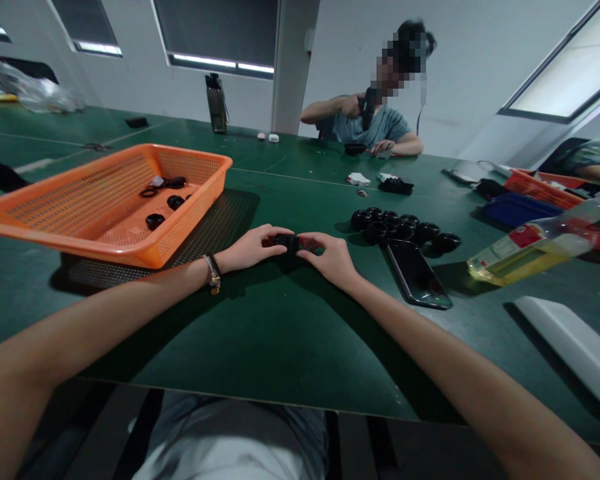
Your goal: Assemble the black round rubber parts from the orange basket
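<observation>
I take the orange basket [123,223] as the reference point for all positions. My left hand [253,248] is to the right of the basket, near its front corner. Its thumb and fingers are clamped on a small black part [286,243]. The black part is right of the basket and apart from it, held low over the green table [275,333]. My right hand [329,257] is farther right of the basket, with thumb and fingertips closed in on the right end of the same part. Exact finger contact at that end is too small for me to confirm.

Inside the basket I register black rings [155,221] and a dark cord [150,192]. Well right of the basket, past my right hand, is a cluster of black round parts [403,228]; a phone [420,273] lies just beside its near edge. Farther right of the basket is a bottle of yellow liquid [530,247]. Beyond the basket, to its far right, a co-worker [367,127] holds a black handheld tool [368,110].
</observation>
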### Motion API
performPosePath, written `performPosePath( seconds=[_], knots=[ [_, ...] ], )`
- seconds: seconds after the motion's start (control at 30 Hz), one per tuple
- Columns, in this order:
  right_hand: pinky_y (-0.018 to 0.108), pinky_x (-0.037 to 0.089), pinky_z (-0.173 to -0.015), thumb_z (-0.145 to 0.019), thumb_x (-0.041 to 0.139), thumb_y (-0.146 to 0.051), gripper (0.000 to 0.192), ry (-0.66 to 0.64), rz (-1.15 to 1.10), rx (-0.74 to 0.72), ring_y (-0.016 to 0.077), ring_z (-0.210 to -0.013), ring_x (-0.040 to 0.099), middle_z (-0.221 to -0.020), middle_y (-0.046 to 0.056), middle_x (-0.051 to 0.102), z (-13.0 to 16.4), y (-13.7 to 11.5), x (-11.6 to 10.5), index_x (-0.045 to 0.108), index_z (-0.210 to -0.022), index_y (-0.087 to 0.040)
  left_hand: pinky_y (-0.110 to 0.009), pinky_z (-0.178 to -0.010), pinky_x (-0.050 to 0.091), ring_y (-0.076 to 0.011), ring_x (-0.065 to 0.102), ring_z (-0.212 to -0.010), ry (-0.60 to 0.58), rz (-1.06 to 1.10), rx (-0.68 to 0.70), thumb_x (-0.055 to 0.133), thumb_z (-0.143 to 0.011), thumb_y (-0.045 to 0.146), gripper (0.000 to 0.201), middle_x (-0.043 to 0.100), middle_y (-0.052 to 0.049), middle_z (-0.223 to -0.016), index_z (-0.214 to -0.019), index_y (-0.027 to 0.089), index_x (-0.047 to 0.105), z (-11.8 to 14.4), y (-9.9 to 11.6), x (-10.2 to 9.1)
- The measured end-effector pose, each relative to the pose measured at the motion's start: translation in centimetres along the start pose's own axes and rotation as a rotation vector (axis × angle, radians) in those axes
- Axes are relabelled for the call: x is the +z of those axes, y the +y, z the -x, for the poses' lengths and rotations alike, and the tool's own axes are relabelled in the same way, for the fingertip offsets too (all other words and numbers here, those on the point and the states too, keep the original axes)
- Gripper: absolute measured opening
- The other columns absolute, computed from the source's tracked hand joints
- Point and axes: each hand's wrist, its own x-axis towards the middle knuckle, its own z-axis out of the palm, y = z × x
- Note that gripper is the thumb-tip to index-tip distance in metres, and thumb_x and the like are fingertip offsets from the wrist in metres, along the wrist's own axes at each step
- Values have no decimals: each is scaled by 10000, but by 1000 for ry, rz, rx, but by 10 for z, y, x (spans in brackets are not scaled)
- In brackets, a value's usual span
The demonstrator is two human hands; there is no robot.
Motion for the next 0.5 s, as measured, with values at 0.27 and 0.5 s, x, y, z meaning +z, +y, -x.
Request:
performPosePath(
  seconds=[0.27, 0.5],
  knots=[
    [315, 529, -718, -685, 669, -178, 247, -9, -5, 6, 160, -728, 650, -844, 35, 718, 0, 0, 0, 687, -931, -180, -333, -843, 449, -182, 548, -962, 3, 1, -17, 555, -766, 335, 395, 566, -62, -1055, -1133, 187, 552, 0, -1, 0],
    [334, 534, -722, -693, 662, -190, 240, -9, -3, 4, 171, -733, 655, -846, 27, 719, 0, 0, 0, 693, -930, -209, -330, -834, 450, -181, 548, -951, -5, 1, -26, 552, -770, 348, 403, 563, -61, -1073, -1143, 197, 547, 1, 1, -1]
  ],
)
